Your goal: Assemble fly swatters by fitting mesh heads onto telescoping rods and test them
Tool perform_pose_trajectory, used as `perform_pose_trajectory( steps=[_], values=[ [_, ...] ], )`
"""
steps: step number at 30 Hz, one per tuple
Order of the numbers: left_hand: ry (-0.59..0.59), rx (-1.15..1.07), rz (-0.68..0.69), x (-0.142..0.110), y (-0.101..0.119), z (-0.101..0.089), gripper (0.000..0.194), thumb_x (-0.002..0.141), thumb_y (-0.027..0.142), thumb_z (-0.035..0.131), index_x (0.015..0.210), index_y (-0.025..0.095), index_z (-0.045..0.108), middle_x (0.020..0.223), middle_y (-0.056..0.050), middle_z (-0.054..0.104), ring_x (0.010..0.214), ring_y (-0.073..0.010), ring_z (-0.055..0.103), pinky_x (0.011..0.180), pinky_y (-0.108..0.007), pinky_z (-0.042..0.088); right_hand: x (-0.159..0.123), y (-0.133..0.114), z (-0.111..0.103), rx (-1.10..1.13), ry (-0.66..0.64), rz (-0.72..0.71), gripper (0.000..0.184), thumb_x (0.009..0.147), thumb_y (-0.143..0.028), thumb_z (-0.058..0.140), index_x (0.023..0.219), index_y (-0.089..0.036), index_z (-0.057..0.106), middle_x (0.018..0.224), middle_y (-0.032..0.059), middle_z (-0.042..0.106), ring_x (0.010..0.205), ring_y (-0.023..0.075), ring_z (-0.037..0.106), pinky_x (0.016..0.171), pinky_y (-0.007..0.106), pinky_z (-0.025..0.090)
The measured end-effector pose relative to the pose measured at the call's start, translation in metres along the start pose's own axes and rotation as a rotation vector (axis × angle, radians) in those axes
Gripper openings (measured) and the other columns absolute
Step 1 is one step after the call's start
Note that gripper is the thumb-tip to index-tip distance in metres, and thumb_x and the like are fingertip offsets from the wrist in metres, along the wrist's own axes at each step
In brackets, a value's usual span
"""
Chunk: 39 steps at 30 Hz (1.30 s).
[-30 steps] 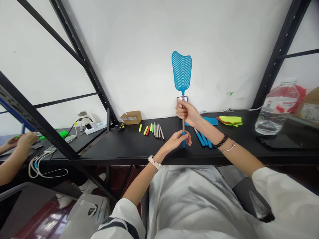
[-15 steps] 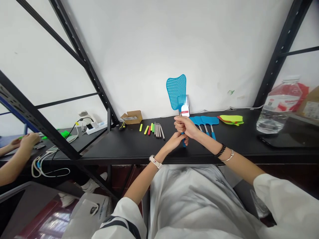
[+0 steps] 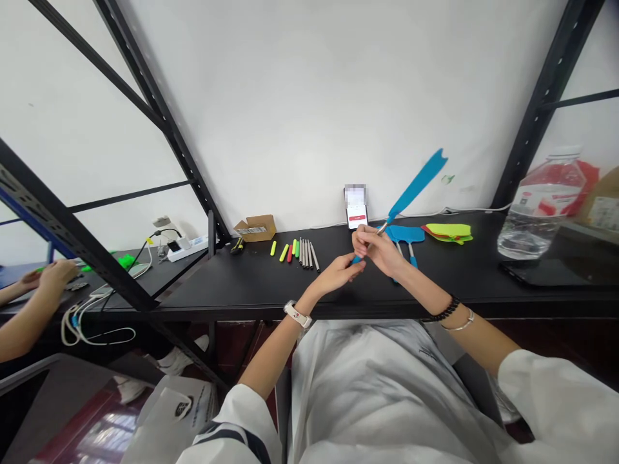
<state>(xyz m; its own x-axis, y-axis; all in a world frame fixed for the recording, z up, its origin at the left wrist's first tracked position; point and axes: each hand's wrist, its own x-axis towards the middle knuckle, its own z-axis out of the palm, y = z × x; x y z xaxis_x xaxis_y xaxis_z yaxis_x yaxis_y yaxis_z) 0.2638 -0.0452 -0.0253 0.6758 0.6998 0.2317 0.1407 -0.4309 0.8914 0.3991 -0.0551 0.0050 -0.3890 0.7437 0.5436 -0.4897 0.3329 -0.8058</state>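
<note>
My right hand (image 3: 378, 247) is closed round the metal shaft of a blue fly swatter (image 3: 416, 183), whose head tilts up to the right, seen edge-on. My left hand (image 3: 341, 269) pinches the swatter's blue handle end just left of the right hand. Both hands hover over the black table (image 3: 251, 283). Behind them lie finished blue swatters (image 3: 405, 236) and a phone (image 3: 356, 207) leaning on the wall.
Coloured handle sleeves and thin grey rods (image 3: 300, 251) lie in a row at centre left. A small cardboard box (image 3: 255, 227), green and red swatter heads (image 3: 447, 231), and a water bottle (image 3: 536, 205) stand on the table. Another person's hands (image 3: 46, 276) work at far left.
The swatter's shaft has been pushed in shorter, and the swatter has swung from upright to tilted right. My hands have come close together.
</note>
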Motion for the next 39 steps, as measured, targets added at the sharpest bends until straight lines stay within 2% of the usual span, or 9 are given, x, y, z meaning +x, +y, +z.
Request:
perform_pose_trajectory(
  steps=[4,9,12,16,20,24,28,35,39],
  values=[
    [0.121,0.189,-0.027,-0.008,0.015,-0.023,0.029,0.079,0.043,0.046,0.072,0.015,0.047,0.059,0.005,0.037,0.051,-0.0061,0.032,0.050,-0.021,0.027,0.003,-0.006,-0.006,-0.035,0.103,-0.099,0.011,0.075,-0.028,0.057,0.077,-0.018,0.052,0.070,0.0006,0.053,0.069,0.0117,0.051,0.066,0.024,0.043],
    [0.200,0.487,0.041,-0.020,0.039,-0.050,0.033,0.080,0.045,0.044,0.067,0.015,0.048,0.060,0.004,0.038,0.056,-0.0078,0.035,0.052,-0.021,0.027,0.004,-0.020,-0.012,0.051,0.186,-0.108,0.027,0.071,-0.032,0.057,0.097,-0.023,0.055,0.100,0.0022,0.058,0.098,0.0150,0.052,0.086,0.028,0.043],
    [0.217,0.593,0.049,-0.030,0.053,-0.062,0.035,0.081,0.047,0.042,0.068,0.015,0.048,0.060,0.004,0.039,0.056,-0.0082,0.035,0.053,-0.021,0.027,0.004,-0.028,-0.015,0.010,0.259,-0.102,0.029,0.070,-0.039,0.056,0.095,-0.026,0.054,0.107,0.0010,0.056,0.100,0.0153,0.052,0.085,0.028,0.046],
    [0.150,0.646,-0.025,-0.047,0.069,-0.080,0.038,0.081,0.049,0.040,0.069,0.015,0.051,0.060,0.003,0.043,0.056,-0.0087,0.038,0.054,-0.021,0.029,0.005,-0.041,-0.030,-0.151,0.433,-0.174,0.030,0.062,-0.045,0.065,0.082,-0.026,0.054,0.098,-0.0005,0.058,0.088,0.0147,0.056,0.075,0.027,0.050],
    [0.075,0.651,-0.092,-0.062,0.081,-0.093,0.040,0.081,0.049,0.041,0.067,0.014,0.055,0.058,0.002,0.047,0.054,-0.0080,0.040,0.054,-0.020,0.030,0.001,-0.057,-0.050,-0.352,0.418,-0.258,0.033,0.060,-0.042,0.071,0.084,-0.024,0.058,0.089,0.0002,0.061,0.082,0.0147,0.058,0.071,0.026,0.051],
    [0.008,0.679,-0.154,-0.067,0.090,-0.090,0.042,0.082,0.049,0.040,0.066,0.014,0.057,0.052,0.004,0.042,0.047,-0.0070,0.035,0.050,-0.020,0.028,-0.009,-0.068,-0.060,-0.549,0.314,-0.096,0.023,0.065,-0.039,0.070,0.076,-0.019,0.063,0.076,0.0033,0.065,0.069,0.0165,0.061,0.061,0.028,0.053],
    [-0.032,0.728,-0.106,-0.063,0.090,-0.081,0.043,0.083,0.048,0.037,0.064,0.014,0.055,0.054,0.003,0.044,0.049,-0.0076,0.036,0.050,-0.021,0.027,-0.015,-0.068,-0.057,-0.502,0.330,0.062,0.022,0.064,-0.038,0.072,0.071,-0.019,0.063,0.072,0.0047,0.066,0.062,0.0181,0.063,0.053,0.029,0.054],
    [0.159,1.096,-0.073,-0.063,0.093,-0.069,0.040,0.085,0.048,0.035,0.069,0.017,0.055,0.055,0.001,0.045,0.049,-0.0115,0.038,0.052,-0.024,0.023,-0.009,-0.065,-0.047,-0.330,0.458,0.258,0.022,0.065,-0.031,0.073,0.080,-0.016,0.065,0.080,0.0085,0.068,0.067,0.0213,0.065,0.056,0.031,0.057],
    [0.275,1.292,-0.102,-0.076,0.105,-0.067,0.040,0.085,0.050,0.036,0.075,0.018,0.058,0.055,-0.002,0.048,0.052,-0.0155,0.043,0.052,-0.026,0.021,-0.005,-0.054,-0.040,-0.134,0.412,0.374,0.028,0.069,-0.028,0.070,0.092,-0.014,0.063,0.094,0.0119,0.066,0.081,0.0254,0.065,0.067,0.037,0.057]
  ],
)
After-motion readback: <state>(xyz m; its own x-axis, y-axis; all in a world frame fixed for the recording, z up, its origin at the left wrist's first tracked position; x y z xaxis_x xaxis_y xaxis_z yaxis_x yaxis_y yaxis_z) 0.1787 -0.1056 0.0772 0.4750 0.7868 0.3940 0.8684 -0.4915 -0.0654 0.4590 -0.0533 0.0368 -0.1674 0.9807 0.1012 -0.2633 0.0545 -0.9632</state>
